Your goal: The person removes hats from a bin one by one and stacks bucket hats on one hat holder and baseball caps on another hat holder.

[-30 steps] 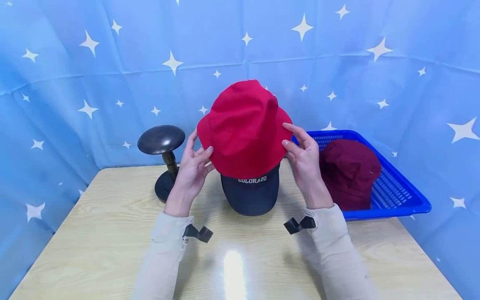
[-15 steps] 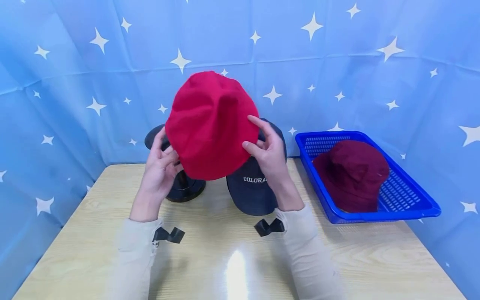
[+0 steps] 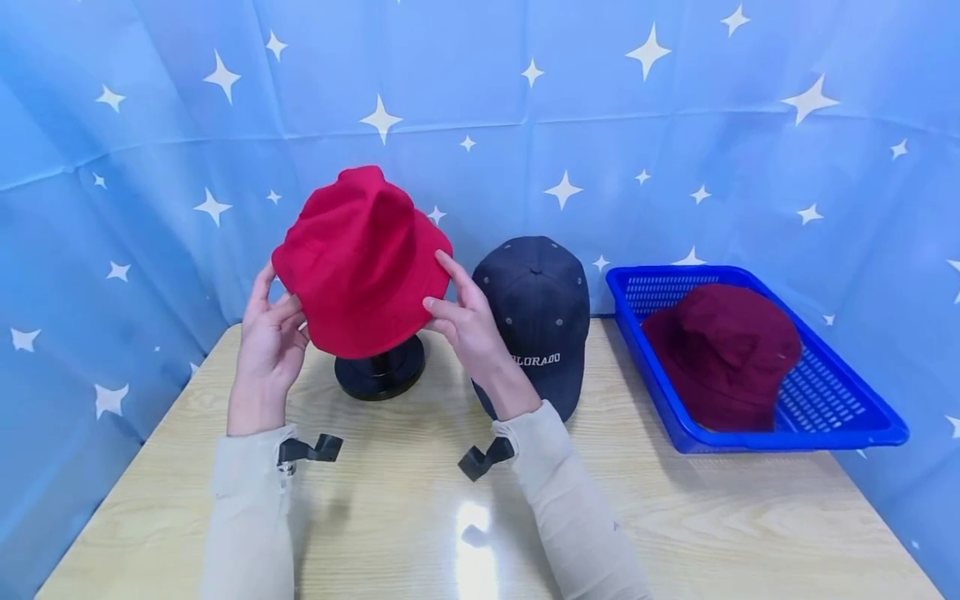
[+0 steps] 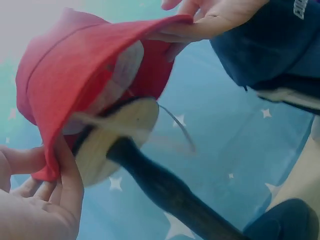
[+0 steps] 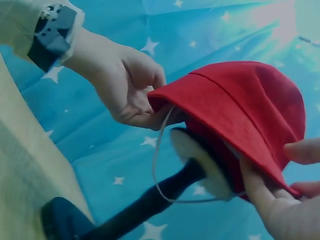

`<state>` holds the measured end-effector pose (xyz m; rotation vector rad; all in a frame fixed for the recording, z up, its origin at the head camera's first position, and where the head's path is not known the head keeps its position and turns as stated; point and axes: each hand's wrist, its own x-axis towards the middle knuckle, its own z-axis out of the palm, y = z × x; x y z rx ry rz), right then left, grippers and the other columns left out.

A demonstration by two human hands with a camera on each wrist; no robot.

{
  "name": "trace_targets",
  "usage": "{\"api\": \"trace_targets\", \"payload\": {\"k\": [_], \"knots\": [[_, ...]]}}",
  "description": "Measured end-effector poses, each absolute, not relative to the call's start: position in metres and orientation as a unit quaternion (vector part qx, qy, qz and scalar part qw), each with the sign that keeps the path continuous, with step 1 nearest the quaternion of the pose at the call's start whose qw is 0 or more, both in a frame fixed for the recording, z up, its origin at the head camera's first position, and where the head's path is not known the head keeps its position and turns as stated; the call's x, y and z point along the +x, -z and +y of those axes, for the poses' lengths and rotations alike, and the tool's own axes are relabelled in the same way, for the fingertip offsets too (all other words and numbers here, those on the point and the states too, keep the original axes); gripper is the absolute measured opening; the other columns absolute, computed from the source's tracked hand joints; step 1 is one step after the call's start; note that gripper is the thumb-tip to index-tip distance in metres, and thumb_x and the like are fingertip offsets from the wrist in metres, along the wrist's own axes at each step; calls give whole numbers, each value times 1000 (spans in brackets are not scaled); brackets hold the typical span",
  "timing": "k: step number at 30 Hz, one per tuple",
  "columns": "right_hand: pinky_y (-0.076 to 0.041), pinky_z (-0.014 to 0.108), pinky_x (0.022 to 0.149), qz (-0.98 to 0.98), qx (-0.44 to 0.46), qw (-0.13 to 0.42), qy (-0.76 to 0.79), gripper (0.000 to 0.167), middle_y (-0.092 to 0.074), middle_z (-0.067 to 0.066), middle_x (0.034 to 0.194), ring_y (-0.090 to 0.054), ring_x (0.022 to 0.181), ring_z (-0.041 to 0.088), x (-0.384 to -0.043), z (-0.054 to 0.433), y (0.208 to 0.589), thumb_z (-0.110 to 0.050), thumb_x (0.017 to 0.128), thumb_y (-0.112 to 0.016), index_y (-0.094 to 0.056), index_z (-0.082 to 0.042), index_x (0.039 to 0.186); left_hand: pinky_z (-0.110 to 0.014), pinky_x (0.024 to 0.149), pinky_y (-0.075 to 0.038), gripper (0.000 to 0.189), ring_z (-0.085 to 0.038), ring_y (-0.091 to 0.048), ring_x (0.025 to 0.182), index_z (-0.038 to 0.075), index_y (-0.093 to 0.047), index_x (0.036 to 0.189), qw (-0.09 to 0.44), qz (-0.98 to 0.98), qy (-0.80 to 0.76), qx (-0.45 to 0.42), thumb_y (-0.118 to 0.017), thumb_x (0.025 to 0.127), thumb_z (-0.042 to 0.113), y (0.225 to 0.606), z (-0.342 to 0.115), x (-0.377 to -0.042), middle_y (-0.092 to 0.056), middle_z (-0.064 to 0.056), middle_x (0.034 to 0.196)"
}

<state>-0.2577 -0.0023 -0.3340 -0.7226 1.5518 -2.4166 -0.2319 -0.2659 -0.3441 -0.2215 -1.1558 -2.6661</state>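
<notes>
A red bucket hat [image 3: 360,267] is held by its brim over a black hat stand [image 3: 381,371]. My left hand [image 3: 272,337] pinches the left side of the brim, thumb on top and fingers beneath. On the opposite side, my right hand [image 3: 468,321] pinches the brim the same way. From below, in the left wrist view, the stand's round top [image 4: 117,135] sits at the hat's opening, partly inside it. A thin pale cord [image 5: 159,160] hangs in a loop from the hat in the right wrist view. In the head view the hat hides the stand's top.
A navy cap [image 3: 534,308] lettered COLORADO sits right of the red hat, partly behind my right forearm. Farther right, a blue plastic basket [image 3: 832,392] holds a maroon bucket hat [image 3: 727,350]. A blue star-patterned curtain [image 3: 480,75] closes off the table's back.
Both hands have carried the red hat leftward from in front of the navy cap to over the hat stand. The head view has turned slightly left.
</notes>
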Motion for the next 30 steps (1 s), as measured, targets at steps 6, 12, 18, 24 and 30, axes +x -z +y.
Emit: {"api": "trace_targets", "payload": {"k": [6, 12, 18, 24, 30], "knots": [[-60, 22, 88, 492, -205, 120, 837, 69, -19, 4, 169, -53, 128, 23, -263, -12, 350, 5, 100, -49, -27, -12, 164, -25, 61, -55, 52, -16, -62, 71, 23, -50, 145, 99, -362, 926, -34, -49, 103, -6, 353, -275, -234, -66, -2, 87], [-61, 23, 82, 495, -189, 119, 840, 67, -26, 8, 166, -63, 100, 14, -261, -15, 358, 6, 99, -50, -31, -8, 161, -27, 64, -53, 44, -17, -60, 76, 23, -56, 138, 74, -345, 936, 3, -43, 105, -4, 360, -283, -235, -64, -1, 104], [-61, 23, 79, 528, -161, 125, 824, 57, -32, 10, 162, -66, 87, 12, -259, -13, 365, 4, 100, -52, -41, -5, 155, -31, 61, -50, 45, -23, -61, 70, 23, -61, 133, 46, -301, 952, 15, -34, 106, -2, 370, -290, -237, -65, -4, 100], [-62, 24, 83, 546, -140, 128, 816, 54, -38, 10, 161, -67, 93, 13, -259, -13, 371, 2, 100, -54, -45, -5, 152, -32, 63, -53, 40, -24, -67, 72, 21, -61, 127, 40, -299, 953, 19, -34, 107, -1, 376, -294, -239, -68, -3, 94], [-63, 28, 85, 553, -128, 129, 813, 50, -52, 15, 143, -66, 92, 14, -261, -16, 378, 3, 99, -54, -48, -2, 149, -26, 68, -54, 36, -17, -66, 76, 19, -59, 128, 51, -288, 956, 37, -37, 106, 0, 378, -296, -240, -67, 0, 107]]}}
